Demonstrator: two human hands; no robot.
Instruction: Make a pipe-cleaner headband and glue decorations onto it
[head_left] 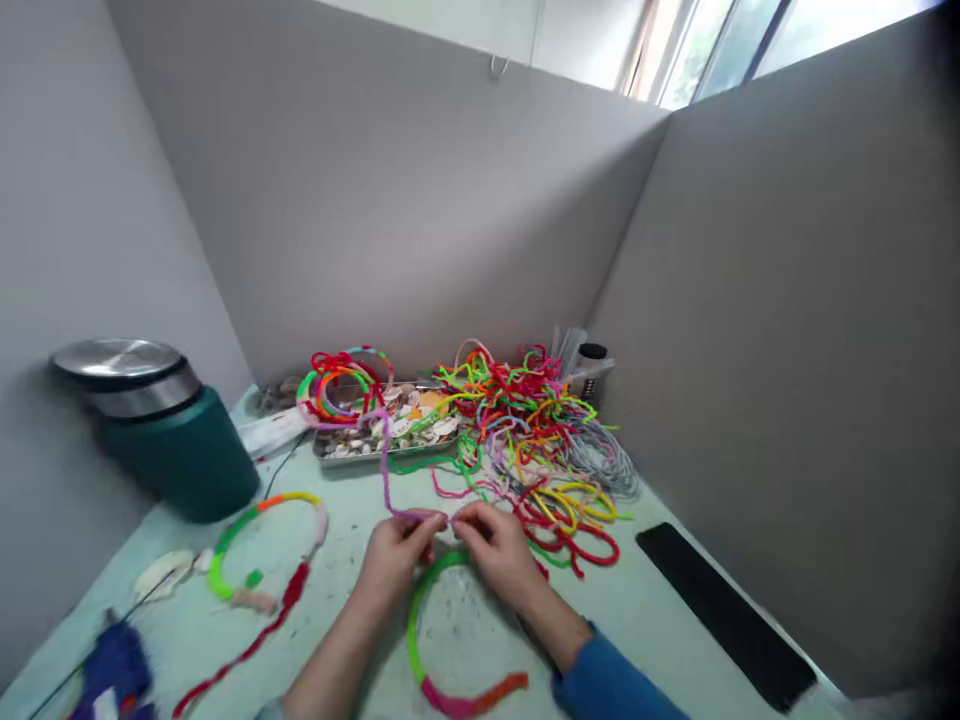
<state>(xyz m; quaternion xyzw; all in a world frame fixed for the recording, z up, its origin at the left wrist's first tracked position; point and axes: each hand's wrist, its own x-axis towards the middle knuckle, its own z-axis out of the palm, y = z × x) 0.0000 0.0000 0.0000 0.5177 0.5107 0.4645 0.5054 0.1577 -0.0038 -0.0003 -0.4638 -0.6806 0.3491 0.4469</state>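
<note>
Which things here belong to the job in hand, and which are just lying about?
Apparently in use:
- purple cord in left hand; right hand at its end
- open ring below

Probably lying about:
- teal jar
- black strip

No legible text, brand or number in view. White patch (106,704) on blue object (118,660), 8 o'clock: too blurred to read. Teal container (184,455), toward 9 o'clock: nothing readable on visible side.
</note>
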